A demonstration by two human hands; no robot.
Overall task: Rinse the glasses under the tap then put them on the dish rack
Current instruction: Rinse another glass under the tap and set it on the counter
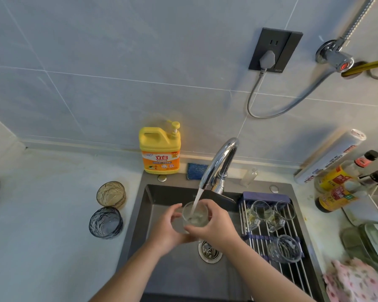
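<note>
A clear glass (194,215) is under the running tap (218,164), over the dark sink (153,197). My left hand (166,227) cups it from the left and below, and my right hand (214,225) grips it from the right. Water streams into the glass. Two textured glasses stand on the counter left of the sink: an amber one (111,194) and a blue-grey one (106,222). The roll-up dish rack (290,267) spans the sink's right side and holds several small clear glasses (262,212) and a larger clear glass (284,248).
A yellow detergent bottle (160,149) and a blue sponge (196,171) sit behind the sink. Sauce bottles (336,188), a roll (330,158) and stacked plates (375,243) crowd the right counter. A pink cloth (356,282) lies at bottom right. The drain (209,251) is below my hands.
</note>
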